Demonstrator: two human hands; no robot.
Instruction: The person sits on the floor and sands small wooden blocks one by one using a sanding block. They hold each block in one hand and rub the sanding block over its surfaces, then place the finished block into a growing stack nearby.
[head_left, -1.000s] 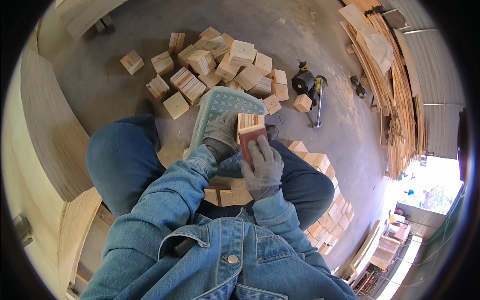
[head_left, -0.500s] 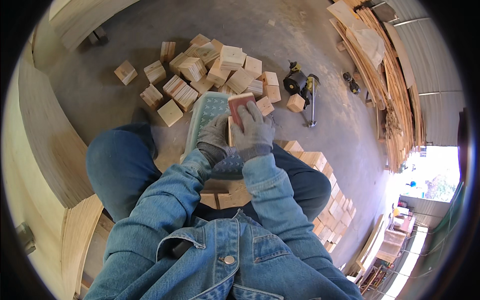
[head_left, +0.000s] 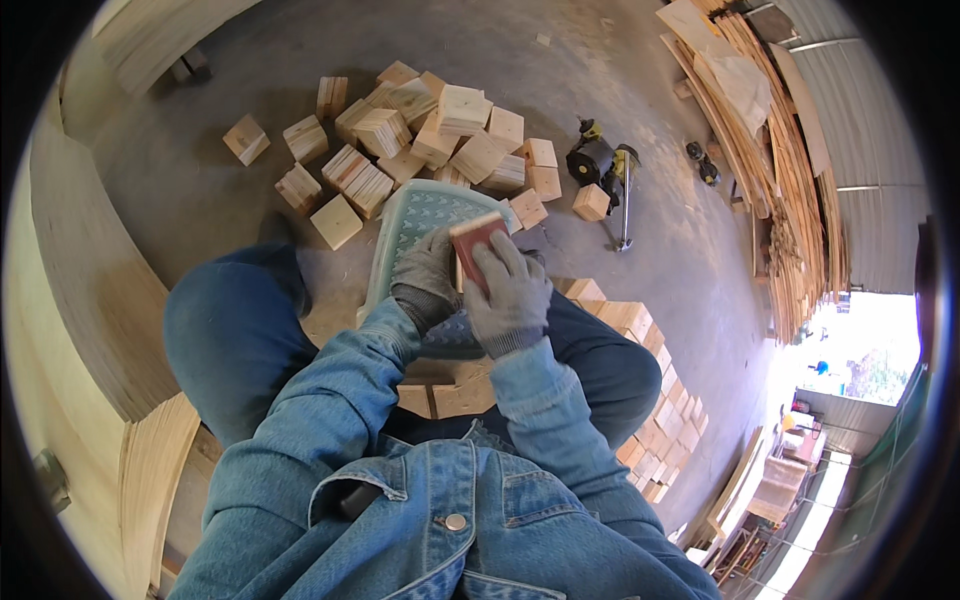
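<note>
Both my hands wear grey gloves and meet over a pale teal plastic stool (head_left: 410, 210) between my knees. My right hand (head_left: 512, 295) lies with its fingers wrapped over a reddish-brown sanding block (head_left: 476, 232), which has a light edge. Close against it, my left hand (head_left: 425, 272) is closed around a wooden block (head_left: 459, 272). Most of that block is hidden under the sanding block and my fingers; only a pale strip shows.
Beyond the stool lies a loose heap of wooden blocks (head_left: 480, 157). Stacked blocks (head_left: 660, 420) stand beside my right knee. A yellow-and-black power tool (head_left: 592, 160) rests on the floor at the right. Long boards (head_left: 765, 170) lean by the far-right wall; plywood (head_left: 85, 270) rises at left.
The sanding block and my right hand have shifted slightly back toward me, and the sanding block has tilted a little. My left hand stays nearly in place.
</note>
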